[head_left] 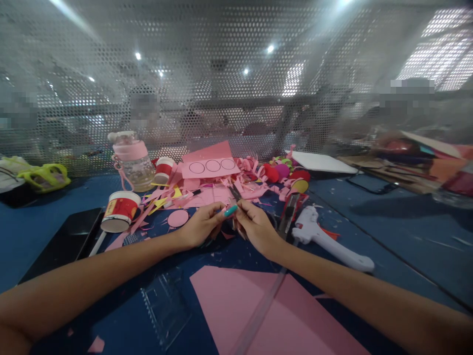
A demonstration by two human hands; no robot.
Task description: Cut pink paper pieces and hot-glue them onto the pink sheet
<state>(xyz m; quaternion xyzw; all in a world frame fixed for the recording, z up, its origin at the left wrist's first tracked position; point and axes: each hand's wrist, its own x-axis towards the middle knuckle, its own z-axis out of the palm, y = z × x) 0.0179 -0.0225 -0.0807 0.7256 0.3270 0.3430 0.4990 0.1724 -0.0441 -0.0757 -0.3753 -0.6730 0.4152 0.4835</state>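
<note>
Head cam only here. Both hands meet mid-counter: the left hand (201, 224) and right hand (254, 228) are pinched together on a small teal piece (230, 211), fingers curled tight around it. Honestly can't make out what it is, it's mostly hidden between the fingertips. Scissors (234, 193) poke up just behind them, handles covered. Near edge has a pink sheet (236, 305), cut off at the bottom, with a clear ruler (258, 310) across it. White glue gun (325, 239) sits right of the hands.
</note>
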